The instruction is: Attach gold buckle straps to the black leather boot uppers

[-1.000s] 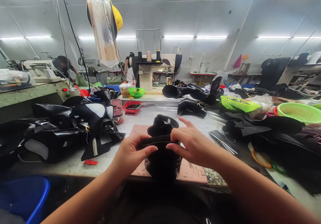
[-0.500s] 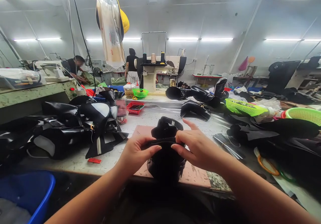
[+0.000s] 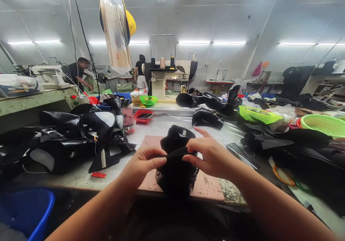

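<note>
A black boot upper (image 3: pixel 176 176) stands at the table's front edge, partly over a pink board (image 3: pixel 207 183). My left hand (image 3: pixel 147 160) pinches the left part of its near top edge between thumb and fingers. Further right along that same edge, my right hand (image 3: pixel 207 153) grips with thumb and bent fingers, its index finger pointing up and away. The edge is bent between the two hands. Beyond them the far side of the opening shows a pale strip. The lower part of the upper is dark and hard to make out.
Black boot pieces (image 3: pixel 61 140) are heaped on the left, and a finished-looking shiny piece (image 3: pixel 207 118) lies ahead. A sewing machine (image 3: pixel 161 79) stands behind a red tray (image 3: pixel 143 116). Green baskets (image 3: pixel 258 115) are on the right, a blue bin (image 3: pixel 45 212) at lower left. Two people work farther back.
My left hand has shifted slightly left along the edge, and the edge is now more bent between my hands. The whole view has moved a little.
</note>
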A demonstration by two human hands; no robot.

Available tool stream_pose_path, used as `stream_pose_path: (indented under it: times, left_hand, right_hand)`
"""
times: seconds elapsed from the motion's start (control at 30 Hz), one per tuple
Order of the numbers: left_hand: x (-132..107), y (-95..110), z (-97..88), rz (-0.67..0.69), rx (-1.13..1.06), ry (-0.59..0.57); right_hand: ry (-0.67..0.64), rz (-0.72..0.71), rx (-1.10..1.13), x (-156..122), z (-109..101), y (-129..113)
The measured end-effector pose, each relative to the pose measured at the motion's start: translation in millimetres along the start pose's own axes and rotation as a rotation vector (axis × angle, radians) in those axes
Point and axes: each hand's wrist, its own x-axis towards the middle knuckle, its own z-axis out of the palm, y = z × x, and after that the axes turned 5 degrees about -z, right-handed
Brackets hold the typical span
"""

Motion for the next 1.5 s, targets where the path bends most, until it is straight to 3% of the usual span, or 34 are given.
stream_pose_path:
  times: [0.17,0.27,0.43,0.63,0.83,1.0,1.13,1.27,1.5]
  left_hand:
    - [1,38,-10.5,0.247,0.737,-0.154]
    - [3,49,-7.5,0.275,0.976,-0.226]
    - [9,48,-10.5,0.175,0.954,-0.348]
    - [16,70,-7.0,0.178,1.166,-0.496]
    - [18,82,8.6,0.328,1.083,-0.457]
    - [14,78,6.1,0.129,0.948,-0.438]
    - [14,78,2.8,0.095,0.908,-0.476]
    - [19,84,5.2,0.055,0.957,-0.597]
    - [17,94,22.7,0.274,1.245,-0.554]
  right_hand:
    - [0.01,-0.039,-0.013,6,1,-4]
    - [-0.005,-0.042,0.011,8,0,-4]
    - [-0.067,-0.073,0.078,6,-2,2]
    - [0.014,-0.088,-0.025,8,1,-3]
    - [0.011,-0.082,-0.026,10,-7,-16]
    - [-0.199,-0.04,0.205,9,-27,-5]
    - [-0.167,-0.038,0.216,11,-30,-1]
    - [-0.138,-0.036,0.099,13,-27,-9]
    - [-0.147,0.0,0.009,10,-26,-29]
